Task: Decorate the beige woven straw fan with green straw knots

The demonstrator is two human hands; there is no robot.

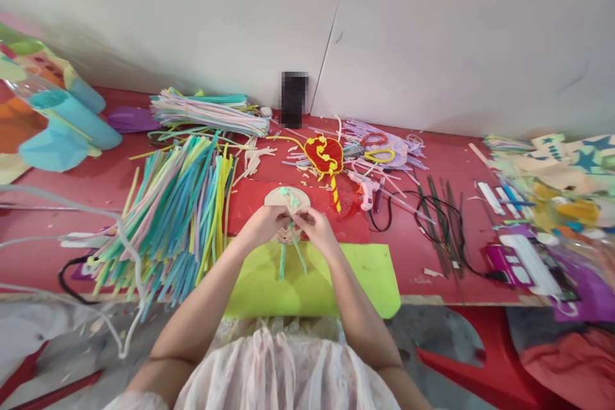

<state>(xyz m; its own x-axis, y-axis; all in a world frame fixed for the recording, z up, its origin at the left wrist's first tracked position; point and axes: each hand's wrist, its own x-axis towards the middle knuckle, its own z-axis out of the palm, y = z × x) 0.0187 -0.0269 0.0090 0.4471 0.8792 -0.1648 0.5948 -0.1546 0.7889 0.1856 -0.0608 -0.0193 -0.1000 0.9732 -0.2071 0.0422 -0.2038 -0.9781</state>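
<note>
My left hand (270,221) and my right hand (313,225) meet over a round cream-coloured disc (272,197), fingertips nearly touching. Both are closed in a pinch on a light green pipe cleaner (298,250), whose end slants down from between the fingers. Another short green piece (282,262) hangs below the disc. Small green twists (285,191) sit on the upper part of the disc. My fingers cover its middle, so the exact grip there is hidden. Beneath lie a red sheet (250,195) and a yellow-green sheet (355,275).
A large heap of pipe cleaners (168,211) lies left, with another bundle (211,112) behind. A red and yellow ornament (324,155), yellow-handled scissors (379,155) and a pink glue gun (369,193) lie beyond my right hand. Cables and a power strip (531,266) are at right.
</note>
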